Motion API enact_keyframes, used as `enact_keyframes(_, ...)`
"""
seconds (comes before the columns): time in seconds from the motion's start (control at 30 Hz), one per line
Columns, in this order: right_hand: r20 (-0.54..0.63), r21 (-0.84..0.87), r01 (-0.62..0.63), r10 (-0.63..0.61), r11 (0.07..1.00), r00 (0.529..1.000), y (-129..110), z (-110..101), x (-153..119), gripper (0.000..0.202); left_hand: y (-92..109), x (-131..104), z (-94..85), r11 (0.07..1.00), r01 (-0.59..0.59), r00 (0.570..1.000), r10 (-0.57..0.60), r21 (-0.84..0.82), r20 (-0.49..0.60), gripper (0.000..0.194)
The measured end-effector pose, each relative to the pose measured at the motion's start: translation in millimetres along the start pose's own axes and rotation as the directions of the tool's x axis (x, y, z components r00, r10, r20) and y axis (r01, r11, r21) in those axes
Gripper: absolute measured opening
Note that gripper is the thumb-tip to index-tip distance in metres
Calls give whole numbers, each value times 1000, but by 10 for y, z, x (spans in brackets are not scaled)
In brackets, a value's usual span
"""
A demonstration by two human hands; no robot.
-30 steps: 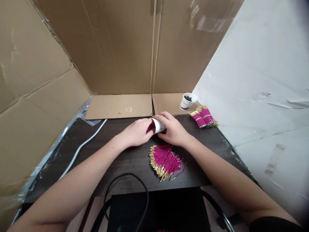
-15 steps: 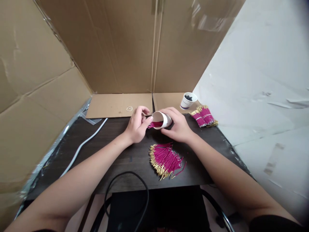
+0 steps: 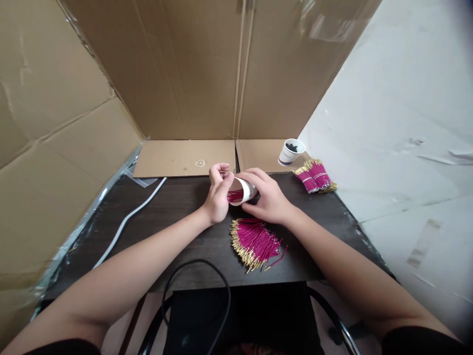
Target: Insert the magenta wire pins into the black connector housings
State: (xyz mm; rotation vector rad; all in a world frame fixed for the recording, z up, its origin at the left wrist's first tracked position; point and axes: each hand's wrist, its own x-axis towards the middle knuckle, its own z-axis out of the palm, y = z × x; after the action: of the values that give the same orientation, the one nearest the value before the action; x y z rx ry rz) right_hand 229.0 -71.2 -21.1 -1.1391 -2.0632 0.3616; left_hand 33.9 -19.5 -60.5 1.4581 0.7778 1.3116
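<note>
In the head view, the right hand (image 3: 271,199) wraps around a tipped paper cup (image 3: 244,190) just above the desk (image 3: 177,217); thin-walled and light, it likely crushes easily, so its sides suit a soft hold. The left hand (image 3: 218,195), wrist bent, fingers curled, pinches the pink wires (image 3: 233,197) poking from its mouth, slender, bendy and apt to slip loose.

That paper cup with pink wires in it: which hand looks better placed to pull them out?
Probably the left hand: its fingers sit at the mouth of the tilted paper cup, where the pink wires poke out. The right hand wraps the cup's body.
</note>
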Motion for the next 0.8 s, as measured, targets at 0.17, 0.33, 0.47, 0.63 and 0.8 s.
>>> enact_keyframes(0.17, -18, 62, 88, -87, 994, 996, 94, 34, -11, 67, -54, 16, -11, 996, -81, 995, 82, -21, 47, 68)
enact_keyframes(0.33, -63, 168, 119, -110, 979, 992, 238, 9, -17, 62, -58, 116, -126, 974, -196, 956, 216, -115, 197, 68)
enact_keyframes(0.47, -65, 215, 97, -85, 972, 994, 316, -34, -14, 63, 85, 210, -273, 856, -513, 785, 433, 70, 443, 86)
enact_keyframes(0.63, -64, 297, 106, -91, 949, 994, 358, -35, 7, 61, 297, 266, -359, 644, -742, 594, 505, 185, 627, 108)
enact_keyframes(0.8, -24, 399, 36, -29, 916, 999, 367, -14, 14, 57, 380, 276, -373, 606, -755, 601, 488, 249, 633, 98)
